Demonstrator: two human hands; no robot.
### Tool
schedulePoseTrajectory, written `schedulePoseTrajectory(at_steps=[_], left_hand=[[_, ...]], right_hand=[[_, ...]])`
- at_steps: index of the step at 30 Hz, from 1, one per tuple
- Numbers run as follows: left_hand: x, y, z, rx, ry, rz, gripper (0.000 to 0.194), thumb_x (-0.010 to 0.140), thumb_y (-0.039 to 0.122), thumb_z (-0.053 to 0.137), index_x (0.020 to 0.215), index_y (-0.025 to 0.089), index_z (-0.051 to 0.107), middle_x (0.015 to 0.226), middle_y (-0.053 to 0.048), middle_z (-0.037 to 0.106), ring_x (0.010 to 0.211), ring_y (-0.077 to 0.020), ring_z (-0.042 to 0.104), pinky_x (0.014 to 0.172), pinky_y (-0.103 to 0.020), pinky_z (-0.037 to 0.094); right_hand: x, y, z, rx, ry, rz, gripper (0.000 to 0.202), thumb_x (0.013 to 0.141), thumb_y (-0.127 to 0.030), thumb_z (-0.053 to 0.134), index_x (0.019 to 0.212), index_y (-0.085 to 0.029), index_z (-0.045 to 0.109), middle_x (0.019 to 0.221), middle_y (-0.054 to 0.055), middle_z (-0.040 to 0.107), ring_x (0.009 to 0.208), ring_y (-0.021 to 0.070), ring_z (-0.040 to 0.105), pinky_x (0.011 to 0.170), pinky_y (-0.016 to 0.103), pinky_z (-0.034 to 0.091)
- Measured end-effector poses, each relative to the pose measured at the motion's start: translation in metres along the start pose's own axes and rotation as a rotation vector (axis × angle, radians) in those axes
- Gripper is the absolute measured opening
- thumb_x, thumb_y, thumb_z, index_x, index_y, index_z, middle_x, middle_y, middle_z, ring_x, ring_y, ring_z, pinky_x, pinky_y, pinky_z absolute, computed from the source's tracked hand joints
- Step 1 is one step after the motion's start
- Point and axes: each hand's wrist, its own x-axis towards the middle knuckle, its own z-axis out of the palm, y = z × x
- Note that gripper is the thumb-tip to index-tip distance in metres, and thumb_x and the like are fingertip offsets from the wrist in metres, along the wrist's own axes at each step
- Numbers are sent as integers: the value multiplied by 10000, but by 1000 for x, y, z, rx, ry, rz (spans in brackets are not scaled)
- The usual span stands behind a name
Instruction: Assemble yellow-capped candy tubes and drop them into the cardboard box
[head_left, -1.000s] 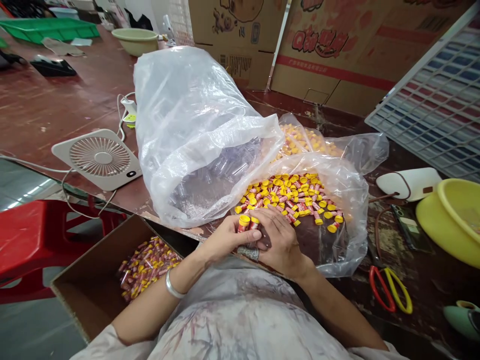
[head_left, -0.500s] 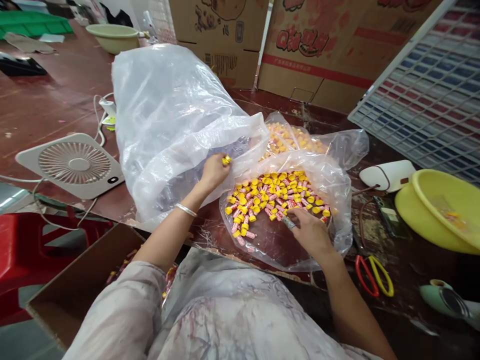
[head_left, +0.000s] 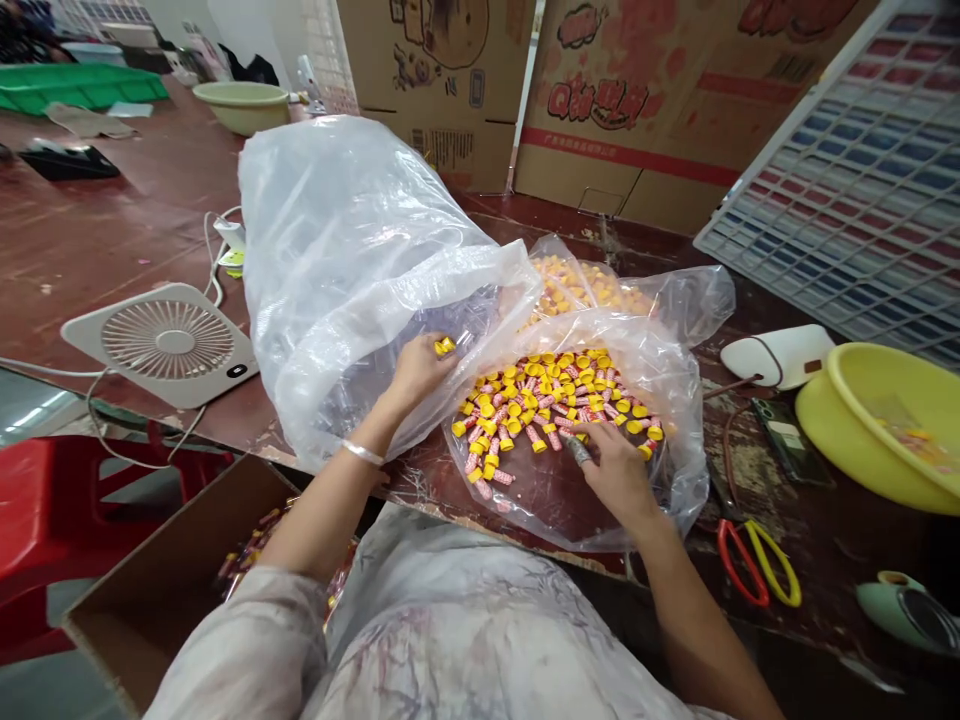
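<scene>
At the mouth of a large clear bag point(head_left: 337, 210), my left hand point(head_left: 420, 370) is closed on small yellow-capped pieces point(head_left: 445, 346). To its right, a heap of pink-and-white tubes with yellow caps point(head_left: 540, 390) lies in the opening of a second clear bag point(head_left: 660, 365). My right hand point(head_left: 611, 465) rests at the near edge of this heap, with tape round one finger. Its fingertips are bent down at the tubes, and whether they grip one cannot be made out. More yellow-capped pieces point(head_left: 570, 285) show through the plastic behind.
A white fan point(head_left: 187, 342) stands left, above an open carton point(head_left: 150, 590) and a red stool point(head_left: 67, 510). Scissors point(head_left: 776, 565), a phone point(head_left: 786, 440) and a yellow basin point(head_left: 877, 430) lie right. Cardboard boxes point(head_left: 630, 110) and a white rack point(head_left: 840, 200) stand behind.
The whole view has shifted slightly. My left hand, still holding the yellow-capped pieces, has moved a little down and left at the bag mouth. My right hand stays by the heap.
</scene>
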Motion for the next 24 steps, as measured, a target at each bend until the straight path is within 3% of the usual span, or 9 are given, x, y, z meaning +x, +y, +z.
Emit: schedulePoseTrajectory(at_steps=[4, 8, 11, 15, 17, 19, 22, 24], left_hand=[[-50, 17, -27, -369, -107, 78, 370, 787, 392, 755, 1064, 147, 752, 969, -72, 762, 841, -203, 664, 749, -275, 496], [-99, 40, -32, -585, -303, 17, 312, 740, 362, 827, 981, 168, 780, 903, -38, 748, 805, -173, 648, 715, -249, 492], [-121, 49, -21, -994, -364, -224, 348, 664, 365, 884, 921, 159, 773, 847, -25, 738, 750, -153, 651, 673, -234, 514], [-133, 52, -5, -1492, -277, -559, 377, 620, 340, 912, 905, 151, 754, 869, -35, 753, 754, -146, 678, 687, -235, 569], [-137, 55, 1, -1585, -280, -612, 335, 652, 309, 899, 904, 147, 750, 856, -37, 755, 751, -146, 687, 720, -245, 588], [-141, 60, 7, -1620, -315, -622, 323, 681, 313, 886, 927, 147, 756, 833, -38, 758, 728, -154, 691, 721, -264, 594], [-151, 68, 11, -1615, -378, -605, 391, 672, 318, 895, 996, 141, 768, 904, -73, 783, 786, -209, 721, 769, -324, 592], [-157, 71, 12, -1598, -414, -586, 406, 671, 308, 899, 1014, 131, 772, 984, -106, 790, 877, -251, 739, 845, -361, 578]], right_hand=[[6, -25, -17, 565, 199, -5, 268, 861, -253, 717, 1122, -215, 670, 1078, 65, 745, 961, 210, 736, 875, 373, 627], [18, -66, -34, 754, 208, -200, 308, 848, -235, 774, 1146, -249, 703, 1136, 50, 735, 1064, 204, 721, 932, 339, 614], [20, -88, -41, 729, 219, -341, 347, 820, -164, 798, 1140, -258, 702, 1092, 44, 736, 1039, 203, 718, 908, 338, 617], [11, -105, -41, 577, 176, -629, 297, 841, -71, 737, 1079, -238, 678, 1016, 41, 740, 995, 181, 720, 899, 315, 612], [6, -110, -36, 477, 160, -741, 280, 886, -34, 636, 1080, -234, 663, 992, 38, 737, 962, 162, 724, 880, 292, 614], [4, -112, -30, 380, 179, -761, 306, 905, -24, 562, 1093, -247, 654, 989, 38, 727, 960, 163, 721, 881, 303, 614], [8, -111, -24, 290, 194, -644, 376, 887, -89, 609, 1216, -271, 620, 1098, 65, 710, 1087, 213, 692, 968, 382, 592], [14, -108, -24, 283, 100, -572, 545, 862, -142, 659, 1379, -266, 537, 1281, 100, 667, 1261, 258, 617, 1091, 456, 522]])
